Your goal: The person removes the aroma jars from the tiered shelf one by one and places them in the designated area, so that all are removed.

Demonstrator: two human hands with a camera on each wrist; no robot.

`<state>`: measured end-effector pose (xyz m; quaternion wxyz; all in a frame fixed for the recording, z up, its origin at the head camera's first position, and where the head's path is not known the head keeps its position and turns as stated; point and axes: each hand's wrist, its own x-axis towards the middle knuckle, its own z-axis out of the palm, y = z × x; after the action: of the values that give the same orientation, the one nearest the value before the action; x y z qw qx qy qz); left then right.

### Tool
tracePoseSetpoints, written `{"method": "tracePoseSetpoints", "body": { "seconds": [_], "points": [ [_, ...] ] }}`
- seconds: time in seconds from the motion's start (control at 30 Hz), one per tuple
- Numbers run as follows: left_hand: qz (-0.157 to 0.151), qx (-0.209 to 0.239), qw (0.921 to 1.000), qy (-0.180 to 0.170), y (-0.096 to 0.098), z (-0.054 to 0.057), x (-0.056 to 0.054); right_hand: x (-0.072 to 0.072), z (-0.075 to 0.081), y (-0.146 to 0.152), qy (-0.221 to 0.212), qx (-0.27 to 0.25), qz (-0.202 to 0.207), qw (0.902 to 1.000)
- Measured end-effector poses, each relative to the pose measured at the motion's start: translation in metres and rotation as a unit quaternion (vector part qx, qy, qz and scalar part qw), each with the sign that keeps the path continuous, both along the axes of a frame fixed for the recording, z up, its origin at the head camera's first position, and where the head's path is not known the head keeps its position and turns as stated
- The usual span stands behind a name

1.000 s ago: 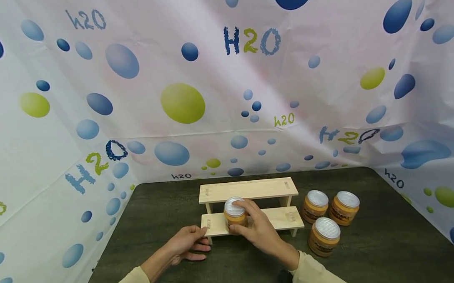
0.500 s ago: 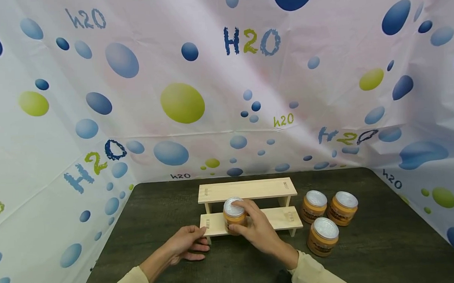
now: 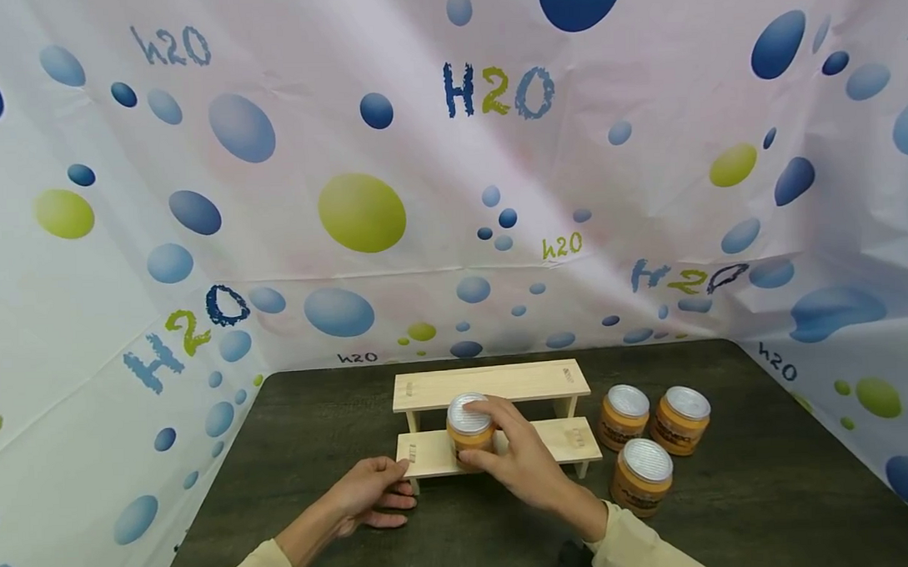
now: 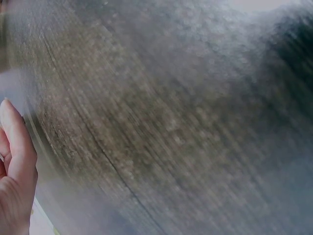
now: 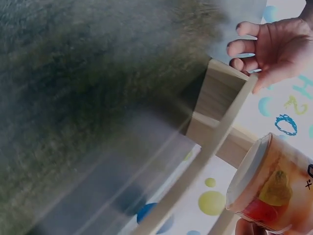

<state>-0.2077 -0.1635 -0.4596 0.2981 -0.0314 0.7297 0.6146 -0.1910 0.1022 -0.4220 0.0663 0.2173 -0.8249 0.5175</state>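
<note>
An orange jar with a silvery ridged lid [image 3: 468, 415] stands upright on the lower step of a pale wooden two-step shelf [image 3: 433, 453], left of its middle. My right hand [image 3: 522, 460] grips this jar from the right, thumb at its front and fingers by the lid. In the right wrist view, the jar [image 5: 274, 188] shows a fruit picture on its side. My left hand [image 3: 367, 495] pinches the left front corner of the lower step, its other fingers loose below. The left wrist view catches only part of the left hand [image 4: 17, 161] at its edge.
Three similar jars stand on the dark table [image 3: 316, 430] right of the shelf: a back-left jar [image 3: 624, 417], a back-right jar [image 3: 680, 420] and a front jar [image 3: 641, 477]. The shelf's upper step [image 3: 491, 384] lies behind. A white patterned sheet [image 3: 434, 151] hangs around the table.
The head view has shifted slightly, moving the scene a little left and down in it. Both hands and the jar keep nearly the same places relative to the shelf.
</note>
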Motion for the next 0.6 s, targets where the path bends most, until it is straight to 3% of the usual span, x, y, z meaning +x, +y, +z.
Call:
{"method": "tracePoseSetpoints", "body": {
  "seconds": [0.6],
  "points": [
    [-0.001,0.002,1.0000,0.002,0.001,0.003,0.001,0.007,0.019,0.013,0.029,-0.003,0.015,0.9995]
  ]
}}
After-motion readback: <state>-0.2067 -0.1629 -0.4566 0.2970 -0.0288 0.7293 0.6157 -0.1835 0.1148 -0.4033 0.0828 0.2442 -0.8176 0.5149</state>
